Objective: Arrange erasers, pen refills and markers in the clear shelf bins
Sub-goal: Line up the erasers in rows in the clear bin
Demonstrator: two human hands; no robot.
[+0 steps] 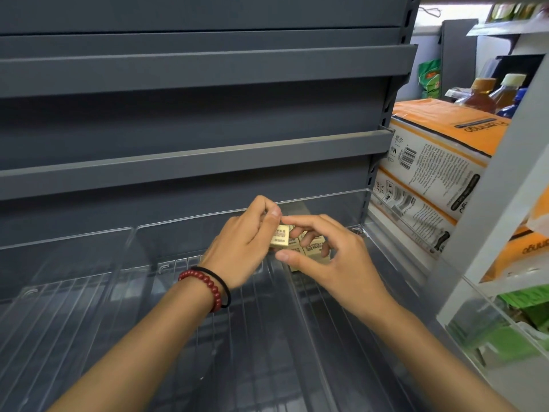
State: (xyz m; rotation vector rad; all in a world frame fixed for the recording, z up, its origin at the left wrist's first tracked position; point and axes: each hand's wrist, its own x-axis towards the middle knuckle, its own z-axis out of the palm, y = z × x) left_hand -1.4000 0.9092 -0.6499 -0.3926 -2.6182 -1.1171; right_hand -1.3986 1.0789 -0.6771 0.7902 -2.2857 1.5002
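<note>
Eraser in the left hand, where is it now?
Head view, centre: eraser pinched by the left hand, beside erasers in the right hand, over the clear bin.

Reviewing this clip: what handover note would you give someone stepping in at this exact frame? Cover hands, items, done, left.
Left hand: pinches one beige eraser.
Right hand: holds the other erasers.
Both are over the back of the right-hand clear bin.
Done: no eraser is clearly set down yet.
Left: place the erasers, then pen refills and markers, neither of which is in view.
</note>
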